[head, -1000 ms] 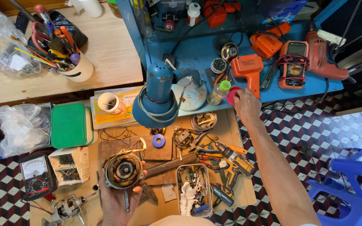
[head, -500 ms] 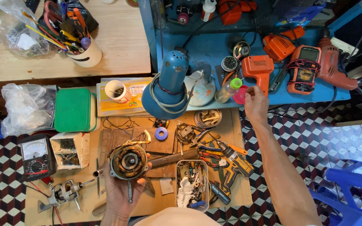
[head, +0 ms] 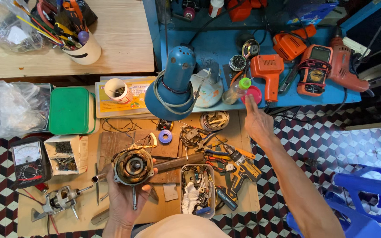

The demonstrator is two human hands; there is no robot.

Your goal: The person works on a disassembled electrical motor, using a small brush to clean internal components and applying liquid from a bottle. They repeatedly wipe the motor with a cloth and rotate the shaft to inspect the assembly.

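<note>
My left hand (head: 124, 198) holds a round motor stator with copper windings (head: 133, 166) over the low wooden board, near its front edge. My right hand (head: 257, 123) reaches forward to the edge of the blue bench, its index finger stretched out and touching a small pink round lid (head: 254, 94). A clear plastic bottle with a green cap (head: 237, 90) lies just left of that lid. An orange glue-gun-shaped tool (head: 267, 74) stands directly behind the fingertip.
A blue lamp head (head: 173, 86) hangs over the board's back edge. A clear tub of small parts (head: 197, 190), a cordless drill (head: 239, 169), pliers, a roll of blue tape (head: 165, 136), a green box (head: 69, 110), two multimeters (head: 28, 162) and a red drill (head: 347, 66) crowd the area.
The view has shifted slightly. My right hand has stretched its index finger onto the pink lid. My left hand keeps hold of the stator in about the same place.
</note>
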